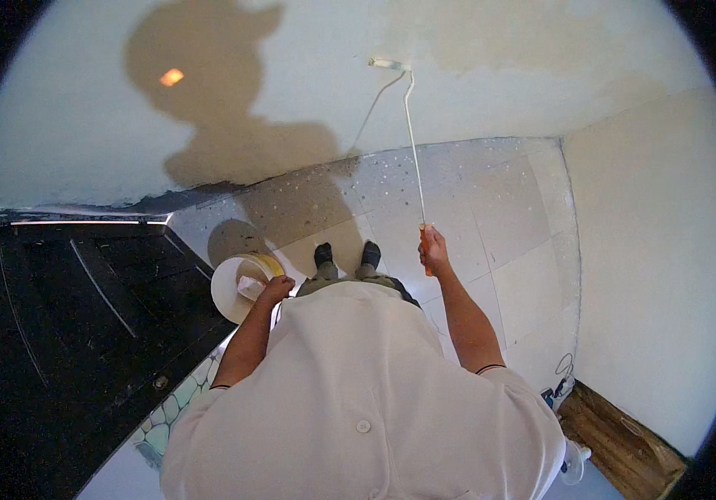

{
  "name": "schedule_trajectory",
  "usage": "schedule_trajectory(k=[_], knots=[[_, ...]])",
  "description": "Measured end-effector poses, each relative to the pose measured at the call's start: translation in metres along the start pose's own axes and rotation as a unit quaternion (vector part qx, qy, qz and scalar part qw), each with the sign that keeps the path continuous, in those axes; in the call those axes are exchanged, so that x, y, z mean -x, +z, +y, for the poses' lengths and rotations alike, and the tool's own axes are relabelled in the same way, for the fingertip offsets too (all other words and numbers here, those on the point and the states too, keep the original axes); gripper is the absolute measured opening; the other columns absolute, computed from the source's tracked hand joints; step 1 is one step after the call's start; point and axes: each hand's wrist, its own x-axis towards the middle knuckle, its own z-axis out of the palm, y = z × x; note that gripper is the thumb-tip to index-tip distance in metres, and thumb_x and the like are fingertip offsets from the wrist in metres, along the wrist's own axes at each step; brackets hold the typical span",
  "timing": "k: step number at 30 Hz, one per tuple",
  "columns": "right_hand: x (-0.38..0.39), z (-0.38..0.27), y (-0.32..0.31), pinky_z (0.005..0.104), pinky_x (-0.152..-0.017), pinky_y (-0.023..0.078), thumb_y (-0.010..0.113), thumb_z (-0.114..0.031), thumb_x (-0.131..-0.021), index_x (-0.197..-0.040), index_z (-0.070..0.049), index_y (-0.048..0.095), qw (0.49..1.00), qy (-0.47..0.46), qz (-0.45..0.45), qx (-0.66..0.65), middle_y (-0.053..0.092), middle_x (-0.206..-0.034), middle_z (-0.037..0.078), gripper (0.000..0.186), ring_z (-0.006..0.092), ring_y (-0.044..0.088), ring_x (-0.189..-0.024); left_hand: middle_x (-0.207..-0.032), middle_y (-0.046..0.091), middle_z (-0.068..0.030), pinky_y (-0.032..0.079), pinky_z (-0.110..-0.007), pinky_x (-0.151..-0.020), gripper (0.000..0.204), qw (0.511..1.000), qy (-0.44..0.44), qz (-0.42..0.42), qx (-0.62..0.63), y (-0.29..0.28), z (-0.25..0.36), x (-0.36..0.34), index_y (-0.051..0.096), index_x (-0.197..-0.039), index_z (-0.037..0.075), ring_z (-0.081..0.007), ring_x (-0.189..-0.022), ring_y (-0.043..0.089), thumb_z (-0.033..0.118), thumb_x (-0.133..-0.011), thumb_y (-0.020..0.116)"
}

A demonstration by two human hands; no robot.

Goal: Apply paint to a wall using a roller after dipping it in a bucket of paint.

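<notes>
Logging the roller (413, 142) first: it runs out from our right hand (434, 250), ahead and slightly left, up to the wall (316, 50). Right hand is wrapped around the orange handle (425, 240), fingers curled tight, a bit of handle poking out on its near side. From there the thin rod (418, 179) goes almost straight away from us, kinks near its far end and meets the head (389, 63). Head sits crosswise, long axis roughly left-right as seen from the hand, off to the rod's left. We'd call it against the wall, since its shadow (374, 107) seems to join it there.

Key relation for us: head well ahead of the right hand, its axis across the rod, rod close to in line with the right forearm (466, 317). Right hand is the nearer one and the only one on the roller; left hand (279, 289) is well apart from it.

Left hand is pressed together at the right edge of the white bucket (223, 292); we read it as pinching rim or bail, can't tell which. Bucket is just left of that hand, mouth toward us, something pale inside. Farther left: black door (66, 275).
</notes>
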Motion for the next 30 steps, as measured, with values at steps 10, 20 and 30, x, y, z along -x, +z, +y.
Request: schedule_trajectory(k=[10,20,30], knots=[[-0.002,0.013,-0.001,0.0239,-0.029,0.029,0.04,-0.053,-0.086,-0.079,-0.014,0.045,0.999,-0.004,0.046,0.003,0.037,-0.046,-0.001,0.04,0.0087,0.034,-0.032,-0.073,0.06,-0.0055,0.046,-0.031,-0.061,0.028,0.999,-0.003,-0.041,-0.026,-0.012,-0.009,-0.005,0.06,-0.087,0.0,-0.0149,-0.062,0.054,0.025,-0.074,0.057],[-0.015,0.013,-0.02,0.023,-0.029,0.026,0.039,-0.05,-0.088,-0.082,-0.013,0.05,0.99,-0.052,0.081,0.101,0.034,-0.045,-0.004,0.039,0.0057,0.03,-0.033,-0.084,0.064,-0.0105,0.047,-0.031,-0.07,0.032,1.0,0.02,0.005,0.013,-0.01,-0.043,-0.024,0.061,-0.093,0.0,-0.0176,-0.074,0.059,0.026,-0.076,0.056],[-0.03,0.04,-0.041,0.0223,-0.031,0.022,0.042,-0.047,-0.088,-0.08,-0.012,0.052,0.971,-0.143,0.121,0.15,0.03,-0.045,-0.006,0.037,0.0039,0.028,-0.034,-0.075,0.061,-0.0066,0.047,-0.03,-0.061,0.027,0.999,-0.004,-0.009,-0.039,-0.006,0.031,-0.003,0.062,-0.092,0.002,-0.0147,-0.063,0.054,0.024,-0.077,0.056]])
